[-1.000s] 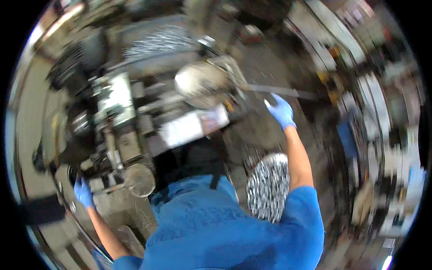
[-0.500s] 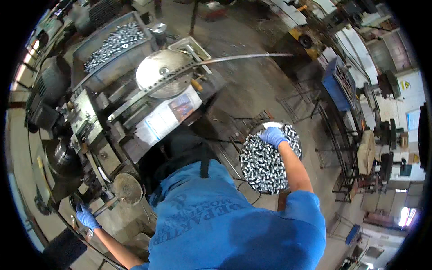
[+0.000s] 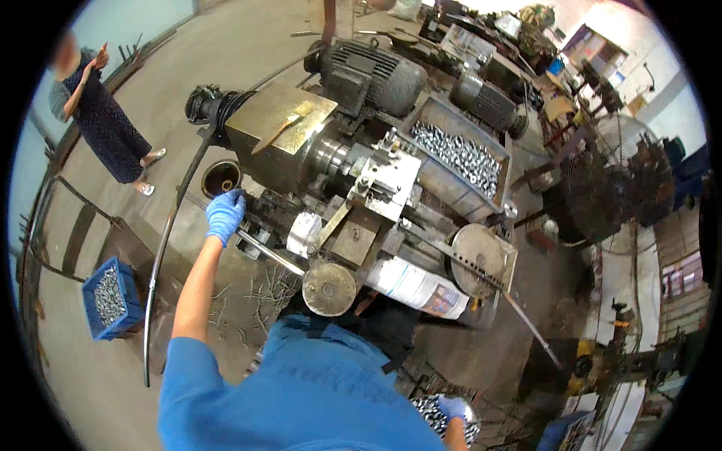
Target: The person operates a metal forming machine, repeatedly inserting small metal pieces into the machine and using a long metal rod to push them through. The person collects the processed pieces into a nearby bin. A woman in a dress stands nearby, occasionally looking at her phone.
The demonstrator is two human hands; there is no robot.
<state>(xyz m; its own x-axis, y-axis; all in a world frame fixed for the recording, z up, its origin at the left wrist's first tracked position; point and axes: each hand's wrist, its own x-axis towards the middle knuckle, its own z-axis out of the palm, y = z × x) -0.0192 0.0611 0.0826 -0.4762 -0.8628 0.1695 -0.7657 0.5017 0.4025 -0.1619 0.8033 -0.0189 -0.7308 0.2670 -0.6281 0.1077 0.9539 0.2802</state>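
Observation:
My left hand (image 3: 226, 216), in a blue glove, is closed at the near rim of a dark, dished handwheel (image 3: 213, 180) with a brass-coloured centre, on the near left of a lathe (image 3: 274, 139). A bright metal bar (image 3: 269, 252) slants past just below that hand. At the lower edge, my right hand (image 3: 452, 408), also gloved in blue, rests at a round tray of small shiny metal parts (image 3: 430, 415). Its fingers are blurred and partly hidden, so whether it holds a part cannot be told.
A grey bin (image 3: 502, 197) of metal parts stands behind the lathe. Nearer are a round metal disc (image 3: 479, 259) and a printed white bag (image 3: 416, 286). A blue crate (image 3: 135, 312) of parts is at left. A person (image 3: 105, 124) stands far left. A brush (image 3: 282, 129) lies atop the lathe.
The view has swung left, bringing the lathe to the middle and the tray to the lower edge. My left hand stays by the handwheel; my right hand remains at the parts.

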